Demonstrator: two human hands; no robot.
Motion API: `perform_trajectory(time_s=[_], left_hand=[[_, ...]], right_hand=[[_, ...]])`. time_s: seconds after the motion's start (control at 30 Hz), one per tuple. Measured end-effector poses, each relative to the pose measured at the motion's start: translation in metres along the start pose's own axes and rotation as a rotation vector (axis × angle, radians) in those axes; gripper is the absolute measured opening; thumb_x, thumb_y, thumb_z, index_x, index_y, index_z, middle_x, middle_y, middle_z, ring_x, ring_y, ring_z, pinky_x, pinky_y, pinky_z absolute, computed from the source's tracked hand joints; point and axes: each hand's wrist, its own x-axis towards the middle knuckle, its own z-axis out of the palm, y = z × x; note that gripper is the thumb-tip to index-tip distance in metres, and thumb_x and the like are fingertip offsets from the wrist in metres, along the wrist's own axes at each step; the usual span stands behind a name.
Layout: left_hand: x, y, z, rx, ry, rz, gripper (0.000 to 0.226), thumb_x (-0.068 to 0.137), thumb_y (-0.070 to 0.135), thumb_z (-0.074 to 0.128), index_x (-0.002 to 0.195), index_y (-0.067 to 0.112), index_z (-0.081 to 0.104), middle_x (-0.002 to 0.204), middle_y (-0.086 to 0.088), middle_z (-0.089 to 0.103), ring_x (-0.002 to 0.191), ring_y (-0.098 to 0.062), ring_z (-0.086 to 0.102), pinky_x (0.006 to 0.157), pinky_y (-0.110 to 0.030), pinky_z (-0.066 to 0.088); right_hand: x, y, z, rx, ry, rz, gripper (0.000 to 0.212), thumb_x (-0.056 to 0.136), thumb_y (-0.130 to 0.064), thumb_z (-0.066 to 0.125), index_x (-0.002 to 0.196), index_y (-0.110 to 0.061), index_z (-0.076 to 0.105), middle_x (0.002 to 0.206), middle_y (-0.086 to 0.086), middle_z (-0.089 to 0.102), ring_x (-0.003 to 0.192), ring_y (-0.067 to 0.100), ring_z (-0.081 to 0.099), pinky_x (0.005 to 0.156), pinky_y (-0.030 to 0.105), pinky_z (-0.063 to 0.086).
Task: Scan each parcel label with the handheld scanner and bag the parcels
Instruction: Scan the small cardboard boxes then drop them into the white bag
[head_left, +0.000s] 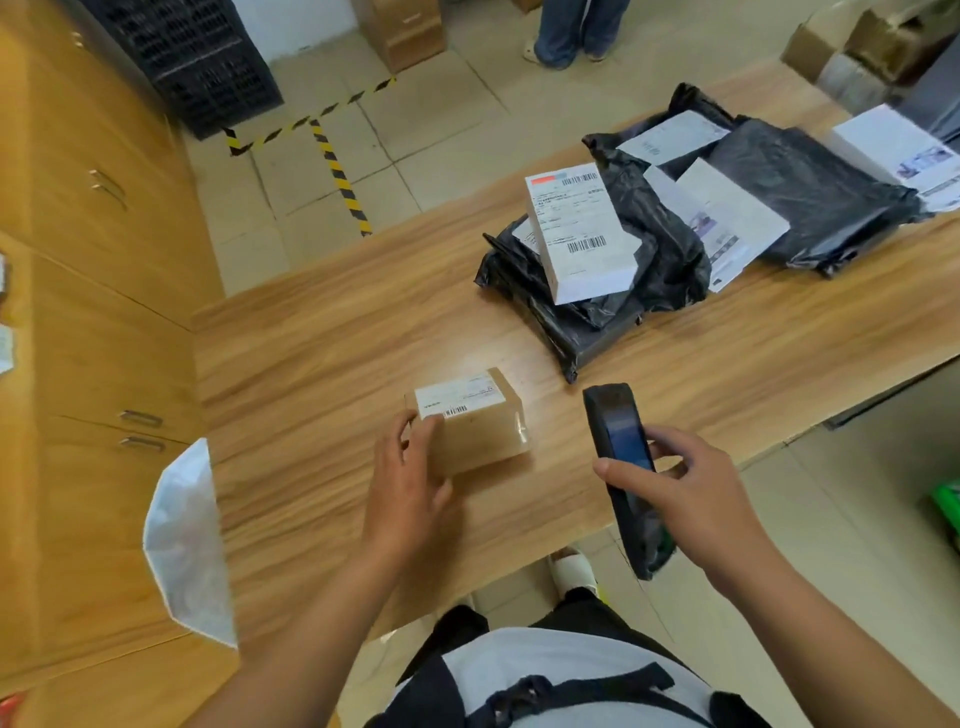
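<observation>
A small brown cardboard parcel (480, 426) with a white barcode label on top lies on the wooden table (322, 364). My left hand (408, 478) grips its near left corner, fingers curled over the edge. My right hand (680, 499) holds the black handheld scanner (621, 452) upright to the right of the parcel, its screen facing me. Farther back, a white labelled box (582, 234) rests on crumpled black plastic bags (665, 249).
More black mailer bags (810, 197) and white parcels (727, 208) cover the table's far right. A white sack (187, 540) hangs at the table's left edge beside wooden cabinets (93, 260). A person's legs (576, 31) stand beyond, near black crates (202, 62).
</observation>
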Motion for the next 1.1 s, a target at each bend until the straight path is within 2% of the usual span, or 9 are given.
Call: perform_trajectory(time_s=[0.07,0.17,0.27,0.37,0.5,0.57,0.8,0.97,1.1], left_hand=[[-0.026,0.001,0.012,-0.001,0.029,-0.027,0.085,0.073,0.01,0.082,0.141,0.034,0.035,0.152,-0.002,0.025,0.129,-0.031,0.044,0.097,-0.047,0.051],[-0.05,0.004,0.024,-0.027,0.068,-0.079,0.077,0.075,0.011,0.083,0.135,0.035,0.04,0.151,-0.003,0.026,0.121,-0.033,0.053,0.086,-0.045,0.058],[-0.061,0.008,0.03,-0.046,0.1,-0.072,0.078,0.071,0.005,0.084,0.132,0.031,0.044,0.15,-0.003,0.026,0.123,-0.032,0.052,0.084,-0.043,0.059],[-0.066,0.013,0.029,-0.065,0.116,-0.106,0.079,0.071,0.012,0.084,0.134,0.032,0.041,0.152,-0.001,0.023,0.13,-0.028,0.044,0.088,-0.043,0.057],[-0.069,0.02,0.02,-0.13,0.099,-0.21,0.089,0.072,0.039,0.084,0.142,0.042,0.029,0.151,0.013,0.016,0.136,-0.01,0.026,0.098,-0.033,0.039],[-0.067,0.027,0.017,-0.181,0.095,-0.314,0.094,0.071,0.049,0.082,0.146,0.042,0.026,0.15,0.014,0.018,0.136,-0.007,0.02,0.104,-0.031,0.029],[-0.021,0.07,0.015,-0.395,-0.021,-0.913,0.096,0.076,0.058,0.074,0.152,0.022,0.029,0.153,-0.012,0.023,0.141,-0.035,0.027,0.112,-0.043,0.028],[0.031,0.072,0.011,-0.322,-0.039,-0.898,0.067,0.081,0.057,0.068,0.137,0.022,0.055,0.148,-0.01,0.033,0.136,-0.033,0.024,0.112,-0.042,0.031],[0.07,0.08,0.013,-0.166,-0.12,-0.776,0.076,0.079,0.066,0.064,0.139,0.021,0.051,0.148,-0.011,0.032,0.138,-0.034,0.019,0.106,-0.046,0.034]], right_hand=[[0.006,-0.002,-0.002,-0.012,-0.034,-0.02,0.06,0.046,-0.071,0.077,0.099,-0.046,0.063,0.106,-0.007,0.063,0.072,0.01,0.066,0.067,0.041,0.059],[0.013,-0.003,-0.004,-0.033,-0.067,-0.036,0.067,0.046,-0.07,0.077,0.105,-0.04,0.065,0.11,-0.002,0.064,0.087,0.019,0.065,0.076,0.045,0.059],[0.019,-0.002,-0.004,-0.032,-0.109,-0.057,0.051,0.053,-0.062,0.082,0.096,-0.041,0.066,0.109,-0.001,0.065,0.088,0.02,0.065,0.075,0.04,0.055],[0.024,0.001,-0.005,-0.099,-0.128,-0.08,0.063,0.069,-0.049,0.087,0.124,-0.027,0.066,0.118,0.002,0.063,0.103,0.026,0.061,0.086,0.046,0.054],[0.026,0.001,-0.006,-0.129,-0.156,-0.129,0.072,0.072,-0.046,0.085,0.135,-0.021,0.061,0.121,0.002,0.061,0.104,0.025,0.059,0.078,0.038,0.051],[0.025,0.001,-0.007,-0.137,-0.172,-0.149,0.076,0.073,-0.047,0.084,0.139,-0.02,0.059,0.123,0.002,0.06,0.107,0.025,0.058,0.078,0.038,0.051],[0.016,0.01,-0.02,-0.106,-0.182,-0.163,0.077,0.068,-0.052,0.085,0.135,-0.025,0.059,0.12,-0.005,0.059,0.101,0.016,0.059,0.076,0.035,0.053],[0.006,0.022,-0.037,-0.077,-0.161,-0.161,0.082,0.064,-0.059,0.086,0.135,-0.03,0.058,0.118,-0.01,0.059,0.089,0.006,0.06,0.061,0.022,0.046],[-0.002,0.03,-0.052,-0.03,-0.132,-0.15,0.091,0.051,-0.07,0.082,0.131,-0.032,0.059,0.115,-0.011,0.061,0.085,0.008,0.063,0.061,0.023,0.049]])
